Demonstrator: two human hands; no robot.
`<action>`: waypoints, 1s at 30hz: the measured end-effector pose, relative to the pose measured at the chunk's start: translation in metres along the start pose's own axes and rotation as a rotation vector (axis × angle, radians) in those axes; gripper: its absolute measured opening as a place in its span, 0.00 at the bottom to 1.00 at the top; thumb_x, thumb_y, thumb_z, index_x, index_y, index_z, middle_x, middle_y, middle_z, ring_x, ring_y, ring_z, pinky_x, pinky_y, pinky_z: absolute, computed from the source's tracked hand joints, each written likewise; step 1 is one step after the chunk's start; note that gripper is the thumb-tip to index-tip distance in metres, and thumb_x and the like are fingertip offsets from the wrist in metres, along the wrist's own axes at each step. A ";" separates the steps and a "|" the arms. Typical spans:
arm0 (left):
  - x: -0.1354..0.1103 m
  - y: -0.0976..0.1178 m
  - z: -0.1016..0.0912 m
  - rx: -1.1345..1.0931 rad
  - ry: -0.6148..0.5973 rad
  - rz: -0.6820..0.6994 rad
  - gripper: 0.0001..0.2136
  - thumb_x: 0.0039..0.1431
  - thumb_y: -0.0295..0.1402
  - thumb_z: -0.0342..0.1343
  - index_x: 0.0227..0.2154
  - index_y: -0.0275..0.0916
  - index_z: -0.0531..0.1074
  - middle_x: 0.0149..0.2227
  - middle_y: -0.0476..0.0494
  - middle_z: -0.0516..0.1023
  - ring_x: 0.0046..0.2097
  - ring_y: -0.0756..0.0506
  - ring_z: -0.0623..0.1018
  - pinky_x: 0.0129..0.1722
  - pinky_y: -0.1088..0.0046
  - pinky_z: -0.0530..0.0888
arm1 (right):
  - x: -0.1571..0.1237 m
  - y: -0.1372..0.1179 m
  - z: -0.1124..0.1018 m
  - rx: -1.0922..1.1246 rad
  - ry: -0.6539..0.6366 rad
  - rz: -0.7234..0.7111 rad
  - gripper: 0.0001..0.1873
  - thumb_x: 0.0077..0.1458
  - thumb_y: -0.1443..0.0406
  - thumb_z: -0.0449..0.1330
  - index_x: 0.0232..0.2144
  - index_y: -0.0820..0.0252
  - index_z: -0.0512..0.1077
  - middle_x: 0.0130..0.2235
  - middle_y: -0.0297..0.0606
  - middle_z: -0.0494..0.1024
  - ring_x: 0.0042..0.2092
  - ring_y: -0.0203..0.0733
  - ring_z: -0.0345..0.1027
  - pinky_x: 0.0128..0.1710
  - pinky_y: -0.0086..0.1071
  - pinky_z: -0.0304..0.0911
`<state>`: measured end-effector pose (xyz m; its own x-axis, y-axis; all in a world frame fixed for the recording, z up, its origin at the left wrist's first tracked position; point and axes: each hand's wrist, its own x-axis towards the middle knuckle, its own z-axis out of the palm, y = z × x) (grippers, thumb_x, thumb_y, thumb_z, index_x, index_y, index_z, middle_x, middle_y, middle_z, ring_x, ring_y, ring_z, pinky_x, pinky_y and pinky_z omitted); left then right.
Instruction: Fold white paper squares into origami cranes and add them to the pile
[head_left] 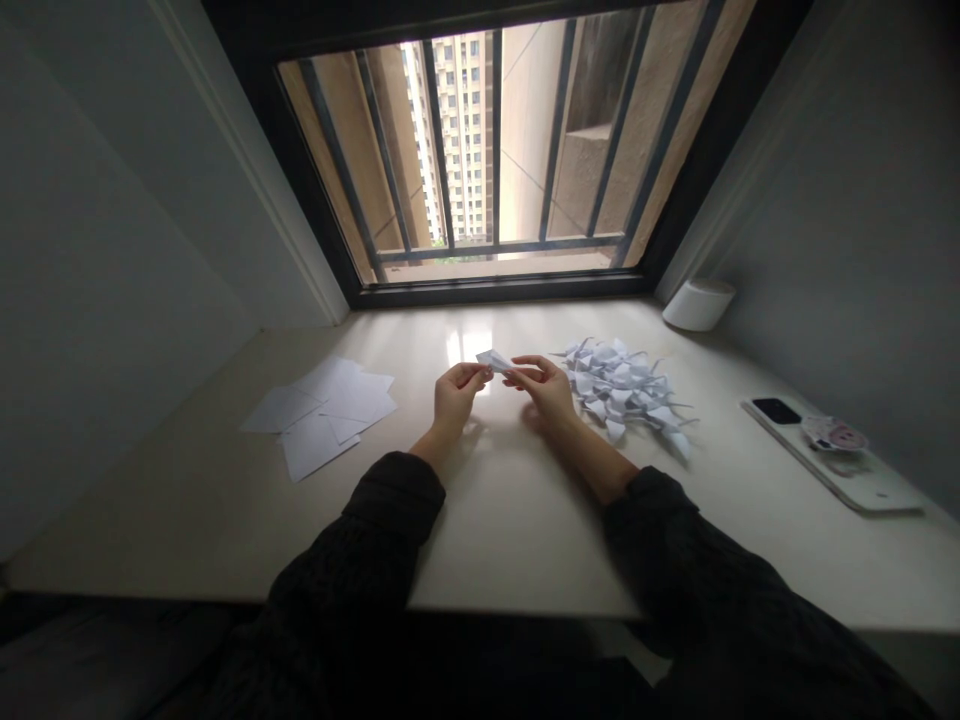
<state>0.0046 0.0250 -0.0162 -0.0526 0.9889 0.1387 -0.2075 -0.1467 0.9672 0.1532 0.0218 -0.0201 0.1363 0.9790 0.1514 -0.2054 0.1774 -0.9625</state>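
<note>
Both hands meet over the middle of a pale desk [510, 520]. My left hand [456, 392] and my right hand [544, 388] each pinch one small folded piece of white paper [493, 360] held between them, just above the desk. To the right of my right hand lies a pile of several folded white paper figures [622, 390]. Flat white paper sheets [322, 412] lie spread to the left of my left hand. Dark sleeves cover both forearms.
A barred window [495, 160] stands behind the desk. A white round device [697, 303] sits at the back right corner. A phone [832, 455] with a small pink-and-white object on it lies at the right. Grey walls close in both sides.
</note>
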 end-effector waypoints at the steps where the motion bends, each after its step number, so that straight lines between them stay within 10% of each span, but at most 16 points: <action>1: -0.001 0.000 0.000 -0.003 -0.001 -0.001 0.13 0.44 0.38 0.65 0.31 0.36 0.75 0.32 0.41 0.80 0.38 0.43 0.80 0.39 0.68 0.72 | 0.000 0.000 0.000 0.005 0.004 -0.001 0.22 0.35 0.55 0.71 0.35 0.57 0.75 0.27 0.37 0.81 0.30 0.43 0.75 0.34 0.34 0.65; 30: -0.010 0.008 0.008 -0.033 0.124 0.027 0.14 0.45 0.39 0.65 0.31 0.34 0.74 0.32 0.39 0.81 0.35 0.44 0.80 0.39 0.66 0.74 | -0.005 0.000 0.006 0.101 -0.011 0.134 0.20 0.36 0.56 0.70 0.34 0.58 0.78 0.32 0.40 0.82 0.37 0.46 0.77 0.35 0.33 0.63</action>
<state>0.0118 0.0145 -0.0084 -0.1786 0.9746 0.1348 -0.2368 -0.1755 0.9556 0.1466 0.0174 -0.0193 0.0905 0.9956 0.0258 -0.3172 0.0533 -0.9469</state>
